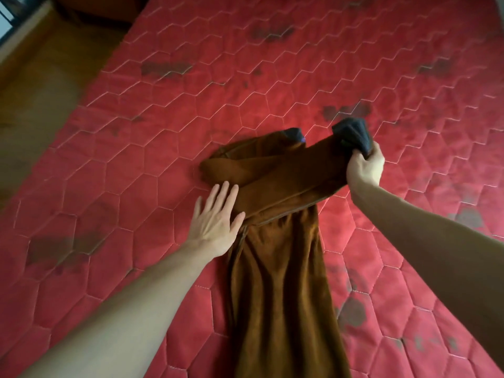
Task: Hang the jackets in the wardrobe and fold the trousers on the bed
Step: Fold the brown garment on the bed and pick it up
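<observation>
Across nearly the whole view spreads a bed [300,64] covered in a red quilted mattress cover stitched in hexagons, with dark blotches scattered over it; a strip of brown floor [35,105] runs along its left side. On the bed, running from the bottom edge of the view up toward the middle, lie the brown trousers [275,268], a soft, velvety pair whose long lower part rests flat and wrinkled on the cover. Their far end is doubled back on itself into a band that crosses from left to right (the fold sits at the left, just beyond the fingertips of the left hand). Two dark cuffs end the legs: one dark cuff [296,135] lies on the bed at the far side of the pile, the other cuff [353,133] is bunched and lifted off the cover at the right. The right hand [366,166] reaches in from the right with its fingers curled round that raised cuff, gripping it and holding the band of fabric taut above the mattress. The left hand [215,219] lies flat with straight, spread fingers at the left edge of the trousers, palm down, its thumb side touching the cloth where the band crosses over the flat part.
</observation>
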